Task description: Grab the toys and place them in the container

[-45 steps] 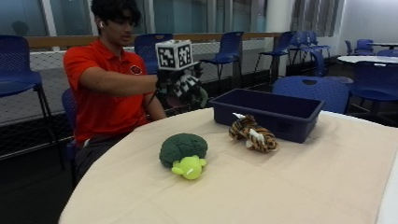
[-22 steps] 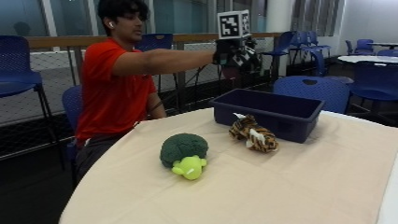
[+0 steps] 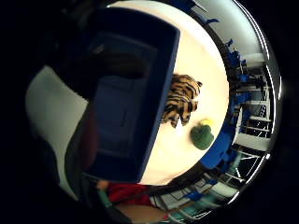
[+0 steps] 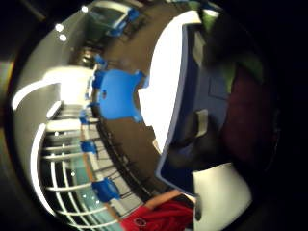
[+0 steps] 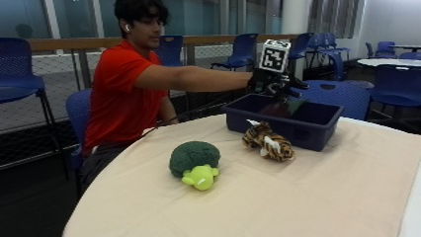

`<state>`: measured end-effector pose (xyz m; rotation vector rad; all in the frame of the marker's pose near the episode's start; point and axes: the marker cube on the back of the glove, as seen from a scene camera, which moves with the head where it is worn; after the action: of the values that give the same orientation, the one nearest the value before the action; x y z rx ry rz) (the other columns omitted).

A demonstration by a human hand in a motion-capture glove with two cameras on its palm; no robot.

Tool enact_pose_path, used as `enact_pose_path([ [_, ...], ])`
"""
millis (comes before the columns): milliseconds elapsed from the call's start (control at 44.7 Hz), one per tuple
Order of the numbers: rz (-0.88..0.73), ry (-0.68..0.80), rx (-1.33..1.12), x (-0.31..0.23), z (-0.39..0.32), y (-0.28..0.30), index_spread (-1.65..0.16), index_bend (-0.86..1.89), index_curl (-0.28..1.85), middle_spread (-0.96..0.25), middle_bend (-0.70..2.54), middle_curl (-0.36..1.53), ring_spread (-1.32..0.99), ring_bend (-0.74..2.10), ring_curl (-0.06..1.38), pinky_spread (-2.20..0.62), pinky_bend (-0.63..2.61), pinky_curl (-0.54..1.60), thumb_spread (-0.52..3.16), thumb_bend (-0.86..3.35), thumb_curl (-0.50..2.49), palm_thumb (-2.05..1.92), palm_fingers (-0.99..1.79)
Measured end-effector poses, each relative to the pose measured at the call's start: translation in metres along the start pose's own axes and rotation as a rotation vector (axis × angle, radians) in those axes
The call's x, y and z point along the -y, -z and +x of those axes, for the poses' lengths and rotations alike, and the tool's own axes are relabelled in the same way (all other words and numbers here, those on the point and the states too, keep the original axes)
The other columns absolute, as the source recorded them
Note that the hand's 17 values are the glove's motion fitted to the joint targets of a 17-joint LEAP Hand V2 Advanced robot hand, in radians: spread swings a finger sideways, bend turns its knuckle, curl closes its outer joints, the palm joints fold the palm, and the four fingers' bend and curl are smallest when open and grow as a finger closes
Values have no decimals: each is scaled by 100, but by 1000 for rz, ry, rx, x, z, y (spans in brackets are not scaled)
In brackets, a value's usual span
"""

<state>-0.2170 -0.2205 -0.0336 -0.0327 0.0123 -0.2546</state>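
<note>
A dark toy with some green on it point(image 5: 284, 106) is seen just under the gloved right hand point(image 5: 271, 83), over the open top of the blue plastic container point(image 5: 309, 129). It's soft-looking, but its shape can't be made out. Whether the fingers are curled on it or already let go can't be told, since the palm views are mostly blocked by dark blurry stuff.

The container is a rectangular bin with smooth walls, set at the far side of the round table point(image 5: 342, 197), which is covered in a cream cloth. A striped plush tiger point(image 5: 268, 141) is lying right against the bin's near wall. A fuzzy broccoli plush point(image 5: 192, 162) with a lime green stem is sat nearer and to the left, apart from the tiger.

Blue chairs point(image 5: 20, 69) are lined up behind.
</note>
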Motion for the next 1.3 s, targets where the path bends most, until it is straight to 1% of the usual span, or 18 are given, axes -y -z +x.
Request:
enact_pose_path([
  [22,-27,15,-14,-2,4,-4,-36,41,85,-42,20,35,-48,79,49,-39,92,43,87,4,82,60,41],
  [45,-47,23,-4,-5,7,-7,-36,44,89,-40,21,36,-46,81,52,-38,94,46,90,3,82,60,38],
  [67,-58,25,26,-9,9,-9,-37,35,84,-31,11,33,-35,62,47,-29,105,50,96,-7,75,43,1],
  [89,-57,27,61,-12,12,-11,-36,21,82,-24,13,34,-29,54,48,-25,116,55,98,-12,70,33,-27],
  [112,-47,29,92,-16,17,-11,-37,18,80,-21,13,34,-25,49,47,-22,118,53,101,-11,68,30,-26],
  [156,-11,31,128,-25,34,-12,-38,6,70,-15,11,32,-18,35,40,-15,122,50,102,-14,62,15,-34],
  [224,38,10,126,-42,73,-14,-39,5,59,-9,10,29,-11,25,33,-7,122,47,104,-13,56,1,-31],
  [313,41,-60,97,-64,128,-22,-39,7,52,-5,11,27,-3,20,29,0,122,46,104,-10,50,-8,-28],
  [380,26,-141,98,-87,180,-30,-39,9,49,-4,11,26,0,17,28,4,122,45,101,-12,46,-14,-27],
  [492,11,-289,88,-126,258,-42,-38,9,43,-2,11,25,4,16,27,8,123,44,98,-11,40,-13,-27],
  [648,-14,-404,72,-174,324,-62,-38,11,37,-1,11,23,7,15,25,13,123,42,94,-10,34,-13,-27],
  [827,-61,-439,76,-193,354,-81,-37,11,33,-1,10,21,8,14,23,15,127,42,92,-10,29,-12,-27],
  [939,-96,-436,71,-185,358,-92,-37,10,30,0,10,20,9,14,22,15,131,42,92,-9,27,-11,-28],
  [1051,-125,-431,14,-172,355,-103,-36,10,27,0,9,19,9,15,21,15,135,42,94,-7,26,-8,-27],
  [1163,-146,-458,-41,-168,357,-112,-36,7,24,0,9,18,9,26,24,11,137,42,98,-5,26,-5,-18],
  [1297,-159,-496,-65,-171,358,-113,-39,20,26,-2,14,19,8,29,26,4,134,41,109,0,28,3,-2],
])
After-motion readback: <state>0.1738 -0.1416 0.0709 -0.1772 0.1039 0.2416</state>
